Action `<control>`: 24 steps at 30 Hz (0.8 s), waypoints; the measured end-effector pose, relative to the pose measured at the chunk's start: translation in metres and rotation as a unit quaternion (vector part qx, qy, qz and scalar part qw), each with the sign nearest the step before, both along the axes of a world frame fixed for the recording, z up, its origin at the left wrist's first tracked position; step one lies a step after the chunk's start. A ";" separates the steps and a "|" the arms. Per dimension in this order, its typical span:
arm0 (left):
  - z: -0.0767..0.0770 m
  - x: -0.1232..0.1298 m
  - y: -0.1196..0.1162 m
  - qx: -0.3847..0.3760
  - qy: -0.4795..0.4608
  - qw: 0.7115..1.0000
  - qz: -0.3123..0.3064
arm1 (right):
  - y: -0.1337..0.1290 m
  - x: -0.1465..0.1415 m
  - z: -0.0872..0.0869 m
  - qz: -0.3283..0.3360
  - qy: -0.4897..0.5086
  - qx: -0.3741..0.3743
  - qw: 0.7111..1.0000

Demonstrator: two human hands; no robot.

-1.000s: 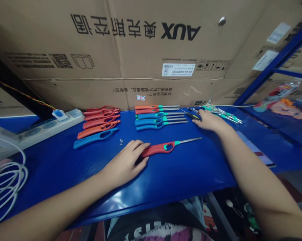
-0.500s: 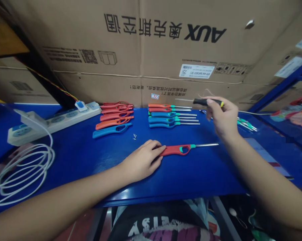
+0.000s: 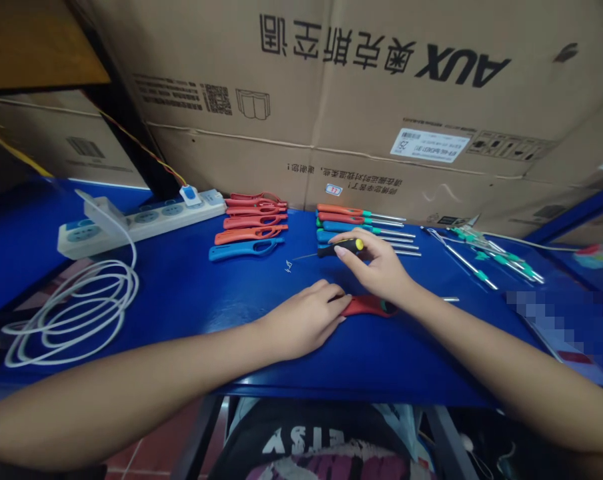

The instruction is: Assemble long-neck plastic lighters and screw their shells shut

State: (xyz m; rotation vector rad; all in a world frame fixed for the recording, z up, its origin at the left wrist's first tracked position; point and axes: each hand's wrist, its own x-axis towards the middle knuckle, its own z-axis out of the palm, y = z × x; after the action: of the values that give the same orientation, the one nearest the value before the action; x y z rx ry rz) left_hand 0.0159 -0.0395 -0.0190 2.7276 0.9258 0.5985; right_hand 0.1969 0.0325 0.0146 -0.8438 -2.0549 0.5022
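My left hand (image 3: 309, 320) is closed on the handle end of a red gas lighter (image 3: 366, 306) lying flat on the blue table. My right hand (image 3: 376, 263) grips a screwdriver (image 3: 339, 248) with a black and yellow handle. The screwdriver's thin shaft points left, its tip close to a few tiny screws (image 3: 288, 267). My right forearm hides part of the lighter's metal tube. Behind the screwdriver lies a row of red, orange and blue lighters (image 3: 339, 217) with metal tubes. To the left is a row of red, orange and blue handle shells (image 3: 246, 250) without tubes.
A white power strip (image 3: 156, 223) and a coiled white cable (image 3: 76, 313) occupy the left side. Several metal tubes with green parts (image 3: 501, 257) lie at the right. A large cardboard box (image 3: 361, 87) stands along the back of the blue table (image 3: 261, 300).
My right hand has swung left and down with the screwdriver, from above the right side to near the small screws. My left hand still holds the red lighter. The view has shifted slightly.
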 end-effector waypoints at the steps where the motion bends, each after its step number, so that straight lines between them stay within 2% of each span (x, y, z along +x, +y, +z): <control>1: 0.000 0.000 0.000 -0.005 0.002 1.000 0.000 | 0.000 -0.001 0.000 0.001 -0.002 0.000 1.000; 8: 0.001 -0.001 0.000 -0.013 -0.003 1.000 -0.002 | -0.002 -0.002 -0.003 0.008 -0.016 -0.009 1.000; 13: -0.001 -0.001 0.000 -0.016 -0.020 1.000 -0.004 | -0.002 -0.001 0.001 -0.014 0.009 -0.001 1.000; 17: -0.004 -0.002 0.003 -0.038 -0.053 0.998 -0.011 | -0.003 0.005 0.012 -0.060 0.120 -0.074 0.988; 21: -0.009 -0.002 0.009 -0.070 -0.101 0.992 -0.016 | -0.002 0.018 0.022 -0.075 0.286 -0.150 0.944; 24: -0.011 -0.002 0.013 -0.080 -0.118 0.990 -0.015 | 0.000 0.028 0.026 -0.076 0.347 -0.173 0.919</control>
State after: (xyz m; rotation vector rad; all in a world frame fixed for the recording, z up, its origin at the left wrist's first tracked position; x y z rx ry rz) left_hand 0.0140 -0.0267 -0.0304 2.4595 0.8349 0.7854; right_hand 0.2250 0.0325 0.0408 -0.8585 -1.2548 0.9431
